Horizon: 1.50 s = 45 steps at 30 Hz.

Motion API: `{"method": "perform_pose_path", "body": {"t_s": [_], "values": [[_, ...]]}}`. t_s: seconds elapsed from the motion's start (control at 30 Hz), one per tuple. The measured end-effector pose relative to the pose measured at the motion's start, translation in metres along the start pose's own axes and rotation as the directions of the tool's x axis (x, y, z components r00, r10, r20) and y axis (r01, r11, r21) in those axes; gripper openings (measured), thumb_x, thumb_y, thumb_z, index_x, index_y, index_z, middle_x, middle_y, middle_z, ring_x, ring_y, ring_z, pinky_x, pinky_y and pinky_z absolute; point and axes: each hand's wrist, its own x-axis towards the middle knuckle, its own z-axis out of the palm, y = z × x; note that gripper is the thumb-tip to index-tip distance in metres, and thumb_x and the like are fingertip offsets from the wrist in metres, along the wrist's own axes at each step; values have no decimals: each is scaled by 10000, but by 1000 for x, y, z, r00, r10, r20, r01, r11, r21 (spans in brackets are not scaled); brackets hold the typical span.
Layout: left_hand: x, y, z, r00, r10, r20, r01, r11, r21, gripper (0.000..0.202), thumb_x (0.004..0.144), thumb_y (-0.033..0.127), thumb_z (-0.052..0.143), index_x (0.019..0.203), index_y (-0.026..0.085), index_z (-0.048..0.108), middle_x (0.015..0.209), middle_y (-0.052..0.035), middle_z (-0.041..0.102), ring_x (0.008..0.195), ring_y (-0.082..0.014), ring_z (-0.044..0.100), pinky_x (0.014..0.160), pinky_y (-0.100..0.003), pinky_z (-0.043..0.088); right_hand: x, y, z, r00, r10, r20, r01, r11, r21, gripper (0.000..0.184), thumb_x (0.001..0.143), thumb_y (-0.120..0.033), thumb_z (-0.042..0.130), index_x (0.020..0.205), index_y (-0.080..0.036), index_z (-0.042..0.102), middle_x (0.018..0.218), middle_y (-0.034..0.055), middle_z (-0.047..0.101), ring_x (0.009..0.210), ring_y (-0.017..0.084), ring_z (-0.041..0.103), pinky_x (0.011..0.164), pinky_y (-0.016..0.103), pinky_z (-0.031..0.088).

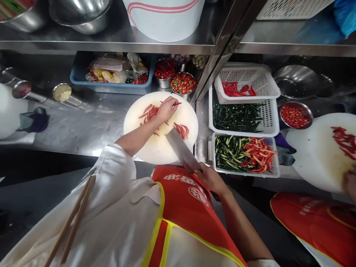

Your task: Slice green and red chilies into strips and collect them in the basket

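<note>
In the head view, a round white cutting board (pixel 158 152) lies on the steel counter before me. My left hand (pixel 167 108) is closed on a red chili pepper (pixel 177 104) above the board's far side. A loose pile of red chilies (pixel 150 112) lies left of that hand. On the right of the board are red chili strips (pixel 182 131), beside the blade tip. My right hand (pixel 210 179) grips a cleaver (pixel 182 148) near the board's front edge, its blade reaching over the board.
Right of the board stand white baskets (pixel 274 116) of red and green chilies and a clear tub (pixel 275 168) of cut ones. Behind are a blue bin (pixel 111 88) and metal cups of chopped peppers (pixel 183 83). A shelf post (pixel 213 63) rises nearby. A co-worker's hand (pixel 349 182) is far right.
</note>
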Motion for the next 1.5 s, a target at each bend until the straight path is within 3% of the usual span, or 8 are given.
{"method": "perform_pose_path", "body": {"t_s": [0.1,0.23,0.37,0.83,1.07,1.33,1.43,1.5], "values": [[-49,12,-11,988,-21,-152,-4,987,-163,151,918,175,498,1013,160,614,989,-68,597,900,-174,573,815,-304,475,9,2,2,993,104,-50,-100,993,65,202,932,-349,394,973,-191,514,838,71,675,754,186,614,633,255,323],[-131,14,-2,970,241,46,-230,959,-165,170,946,220,490,958,185,655,976,-61,606,935,-165,575,820,-280,479,16,-1,-4,985,156,-76,-154,987,35,245,944,-339,375,1043,-161,511,830,92,685,741,200,636,637,260,339],[-172,4,20,948,287,136,-278,957,-83,271,977,209,409,1004,196,678,1037,-73,627,977,-172,576,837,-287,486,15,-15,-14,995,95,-43,-98,993,-72,271,961,-328,362,1105,-151,509,927,125,704,822,214,656,669,263,341],[-169,-3,29,948,301,100,-290,950,-114,301,988,233,365,980,174,660,1069,-81,649,999,-183,579,877,-325,507,12,-21,-41,984,115,135,-79,965,-250,310,982,-319,356,1150,-125,529,981,147,703,883,228,658,693,274,328],[-168,-5,32,944,316,96,-303,944,-131,295,984,238,371,964,181,660,1045,-82,651,985,-183,585,890,-338,500,52,-40,-21,990,126,66,-102,952,-289,303,980,-320,347,1119,-123,530,983,164,707,928,249,656,715,288,345],[-166,0,24,947,303,105,-293,951,-99,300,979,227,373,932,182,666,1012,-77,653,971,-176,593,869,-316,503,20,7,-21,995,90,41,-86,993,-84,305,937,-358,383,1056,-149,570,938,117,703,896,230,662,712,282,396],[-142,-2,8,976,203,74,-199,979,-54,306,979,243,378,890,177,663,963,-79,650,927,-180,605,845,-315,505,6,15,-22,992,121,-19,-120,991,56,308,922,-396,379,1022,-172,565,853,80,696,823,226,663,662,285,411],[-115,-5,-2,1000,16,17,-16,1000,10,282,964,247,406,880,164,662,939,-92,648,900,-196,618,831,-330,509,2,12,-19,990,134,-31,-132,988,74,292,918,-416,385,979,-188,557,821,70,689,774,222,652,638,286,402]]}}
